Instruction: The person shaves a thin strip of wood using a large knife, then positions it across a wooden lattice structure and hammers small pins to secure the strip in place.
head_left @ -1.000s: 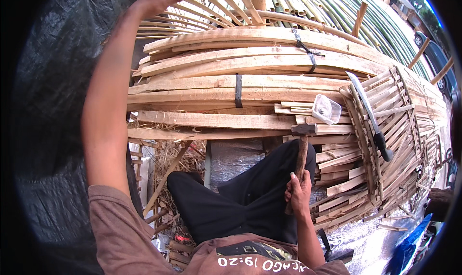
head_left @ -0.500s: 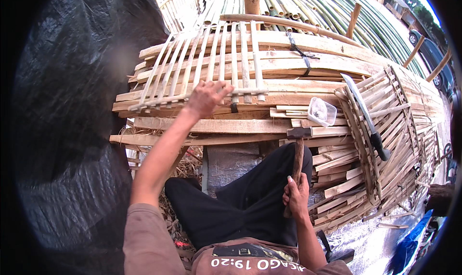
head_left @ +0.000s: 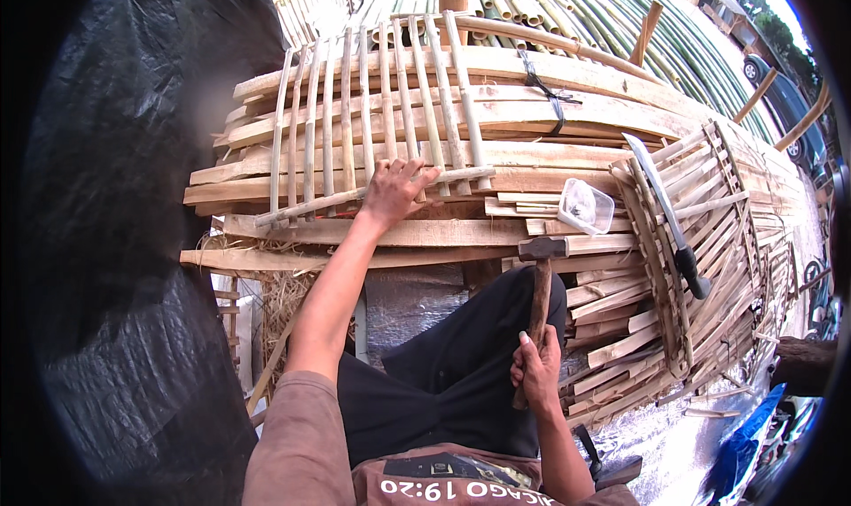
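A slatted bamboo panel point(head_left: 365, 103) lies over the stacked timber in front of me, its thin slats running away from me. A crosswise bamboo rail point(head_left: 310, 206) joins their near ends. My left hand point(head_left: 397, 191) grips this rail around its middle, with the fingers over the top; the underside of the grip is hidden. My right hand point(head_left: 537, 366) is wrapped round the wooden handle of a hammer point(head_left: 542, 284) above my right thigh. The hammer stands head up, with its dark metal head beside the near planks.
Long planks point(head_left: 372, 231) form the bench. To the right, a clear plastic tub point(head_left: 586, 206) sits on wood strips, and a machete point(head_left: 660, 205) with a black handle rests on another slatted bundle point(head_left: 709, 231). Black sheeting point(head_left: 133, 240) hangs at left; bamboo poles point(head_left: 567, 10) lie beyond.
The bamboo panel has turned, so its slats slant less to the right and now point more straight away. My left hand has stayed on its near rail. The hammer remains in my right hand.
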A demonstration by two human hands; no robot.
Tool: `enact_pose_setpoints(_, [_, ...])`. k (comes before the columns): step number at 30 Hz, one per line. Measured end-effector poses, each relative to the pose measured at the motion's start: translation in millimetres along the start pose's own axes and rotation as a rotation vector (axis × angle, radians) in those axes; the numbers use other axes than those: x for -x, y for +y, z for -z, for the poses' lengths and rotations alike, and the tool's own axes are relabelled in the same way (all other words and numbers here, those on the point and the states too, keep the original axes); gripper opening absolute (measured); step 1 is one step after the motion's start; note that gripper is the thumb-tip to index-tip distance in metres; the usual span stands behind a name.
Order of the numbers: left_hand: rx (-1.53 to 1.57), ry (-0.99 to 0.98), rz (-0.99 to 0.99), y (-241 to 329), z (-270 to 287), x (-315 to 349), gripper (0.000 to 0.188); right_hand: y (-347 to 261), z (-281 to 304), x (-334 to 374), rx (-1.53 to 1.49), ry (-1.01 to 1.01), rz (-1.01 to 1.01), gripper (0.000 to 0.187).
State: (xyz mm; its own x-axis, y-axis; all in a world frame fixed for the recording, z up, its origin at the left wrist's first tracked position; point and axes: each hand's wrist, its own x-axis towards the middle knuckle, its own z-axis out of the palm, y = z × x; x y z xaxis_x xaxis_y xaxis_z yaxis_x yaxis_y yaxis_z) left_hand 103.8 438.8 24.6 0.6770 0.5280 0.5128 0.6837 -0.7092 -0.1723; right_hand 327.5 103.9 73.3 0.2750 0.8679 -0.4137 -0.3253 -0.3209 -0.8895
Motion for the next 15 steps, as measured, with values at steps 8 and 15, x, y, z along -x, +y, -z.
enact_pose_setpoints(8, [-0.074,0.096,-0.114,-5.8,-9.0,3.7,0.059,-1.4,-3.2,0.1,0.015,0.009,0.009,0.022])
enact_pose_setpoints(15, [-0.091,0.109,-0.064,0.5,-4.0,6.2,0.069,-0.7,-3.5,0.8,0.0,-0.002,0.015,0.022])
